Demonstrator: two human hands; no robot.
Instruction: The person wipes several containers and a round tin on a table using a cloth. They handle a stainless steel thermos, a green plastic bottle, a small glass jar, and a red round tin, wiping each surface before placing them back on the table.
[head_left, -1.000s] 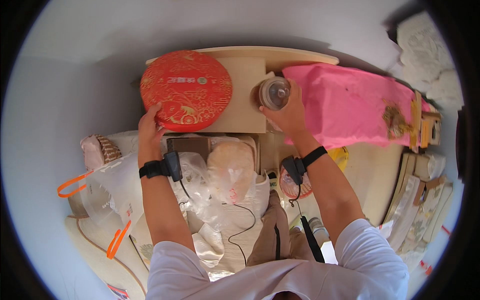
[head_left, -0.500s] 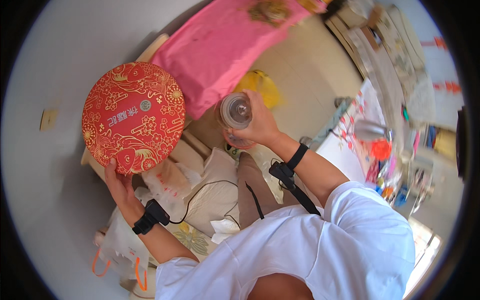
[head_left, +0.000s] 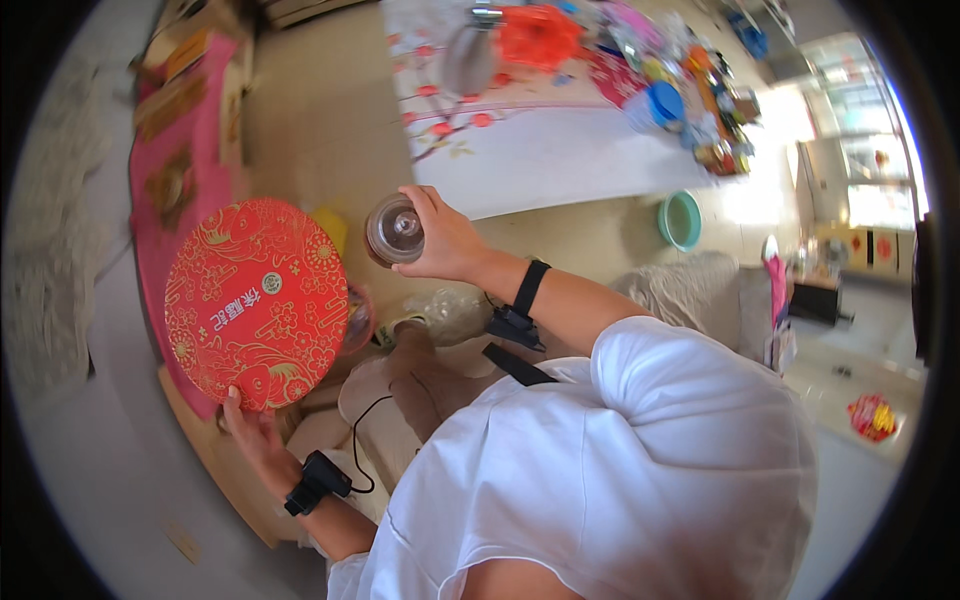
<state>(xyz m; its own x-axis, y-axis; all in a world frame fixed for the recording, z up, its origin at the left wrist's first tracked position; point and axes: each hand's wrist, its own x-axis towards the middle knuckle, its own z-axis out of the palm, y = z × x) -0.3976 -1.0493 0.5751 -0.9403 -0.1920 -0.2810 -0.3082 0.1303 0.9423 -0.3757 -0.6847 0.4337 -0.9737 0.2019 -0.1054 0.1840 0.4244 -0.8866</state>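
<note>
A round red box (head_left: pixel 257 310) with gold fish and flower patterns is held up on the left, its flat face toward me. My left hand (head_left: pixel 256 432) grips its lower edge, with the thumb on the face and the other fingers partly hidden behind. My right hand (head_left: pixel 447 240) is wrapped round a clear jar (head_left: pixel 396 230) with a round see-through top, seen from above. The jar is to the right of the red box and apart from it. What the jar contains is hard to make out.
Ahead stands a table (head_left: pixel 540 150) with a flowered cover, bearing a red bowl-like thing (head_left: pixel 540 38), a blue-lidded tub (head_left: pixel 657 105) and other clutter. A green basin (head_left: pixel 681 220) is on the floor. A pink cloth (head_left: pixel 175 130) covers furniture at far left; a couch (head_left: pixel 690 290) lies right.
My view has swung to the right, bringing the flowered table in front of me. Both hands have kept hold of the red box and the jar.
</note>
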